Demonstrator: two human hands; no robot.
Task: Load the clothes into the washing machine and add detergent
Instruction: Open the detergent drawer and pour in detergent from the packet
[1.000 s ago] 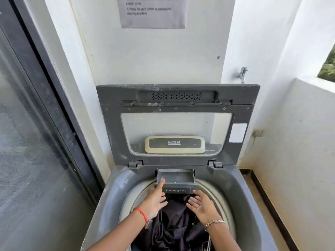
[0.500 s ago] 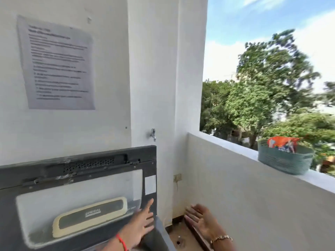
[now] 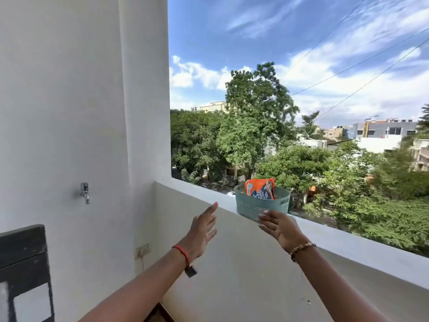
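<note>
Teal basket (image 3: 255, 206) now nearer the right hand (image 3: 281, 230).

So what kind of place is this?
Probably an upstairs balcony used for laundry: a low ledge open to treetops, a wall tap, and a washing machine lid at the left edge.

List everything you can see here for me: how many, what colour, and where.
basket: 1, teal, on the ledge
packet: 1, orange and blue, standing in the basket
ledge: 1, white, runs along the right
tap: 1, silver, on the white wall, left
socket: 1, pale, low on the wall
lid: 1, dark grey, bottom left corner
trees: several, green, beyond the ledge
buildings: several, pale, far right
red bracelet: 1, left wrist
beaded bracelet: 1, right wrist
left hand: open, empty, raised left of the basket
right hand: open, empty, just below the basket
</note>
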